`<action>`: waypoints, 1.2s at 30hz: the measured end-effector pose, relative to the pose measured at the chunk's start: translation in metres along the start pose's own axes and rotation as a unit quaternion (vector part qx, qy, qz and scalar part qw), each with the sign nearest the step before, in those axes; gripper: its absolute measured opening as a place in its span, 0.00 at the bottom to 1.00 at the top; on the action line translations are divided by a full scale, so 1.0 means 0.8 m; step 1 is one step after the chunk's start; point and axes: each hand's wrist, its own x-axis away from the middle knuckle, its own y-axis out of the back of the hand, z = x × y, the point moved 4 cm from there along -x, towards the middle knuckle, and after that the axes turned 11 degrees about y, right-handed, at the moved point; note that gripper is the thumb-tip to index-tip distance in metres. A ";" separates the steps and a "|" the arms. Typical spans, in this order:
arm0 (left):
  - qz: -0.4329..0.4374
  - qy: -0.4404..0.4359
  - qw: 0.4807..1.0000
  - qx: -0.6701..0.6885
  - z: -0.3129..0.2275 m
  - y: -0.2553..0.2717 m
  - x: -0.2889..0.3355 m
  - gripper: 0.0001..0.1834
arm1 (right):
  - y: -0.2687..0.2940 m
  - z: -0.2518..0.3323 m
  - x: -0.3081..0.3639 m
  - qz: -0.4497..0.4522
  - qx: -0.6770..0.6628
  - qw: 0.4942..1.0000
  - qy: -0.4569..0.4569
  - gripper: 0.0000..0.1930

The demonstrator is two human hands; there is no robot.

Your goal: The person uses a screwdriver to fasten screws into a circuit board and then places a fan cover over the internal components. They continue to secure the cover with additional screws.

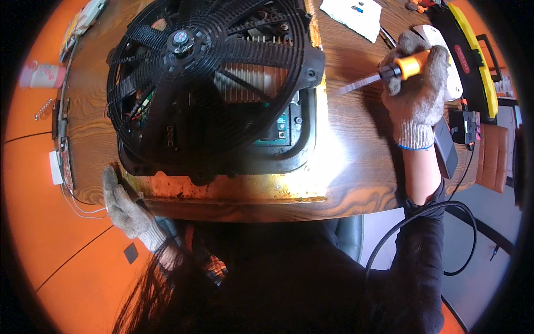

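Note:
In my gloved right hand is a screwdriver with a yellow and black handle. Its shaft points left over the wooden table, apart from the fan. My left hand, also in a grey knitted glove, rests at the table's front edge with its fingers stretched out and nothing visible in it. Between the hands sits a large black fan with a round ribbed frame, above an opened black housing. Inside the housing show a finned metal heat sink and a green circuit board.
A yellowish stained board lies under the housing. White paper is at the back. On the right are a white device, a black-and-yellow toolbox, a black box and a looping black cable.

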 end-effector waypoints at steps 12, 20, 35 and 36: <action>-0.003 -0.006 1.000 -0.016 0.014 0.004 -0.004 0.23 | -0.009 0.000 -0.014 0.011 -0.047 0.998 0.044 0.27; -0.005 -0.036 0.998 -0.045 0.003 0.003 -0.002 0.21 | 0.000 -0.010 -0.014 -0.009 -0.067 0.997 0.026 0.25; -0.042 -0.205 0.971 -0.115 -0.004 0.000 0.006 0.19 | 0.028 0.015 -0.031 -0.144 0.071 0.975 0.156 0.19; -0.044 -0.241 0.958 -0.146 -0.005 -0.001 0.008 0.19 | 0.027 0.009 -0.031 -0.161 0.084 0.972 0.148 0.19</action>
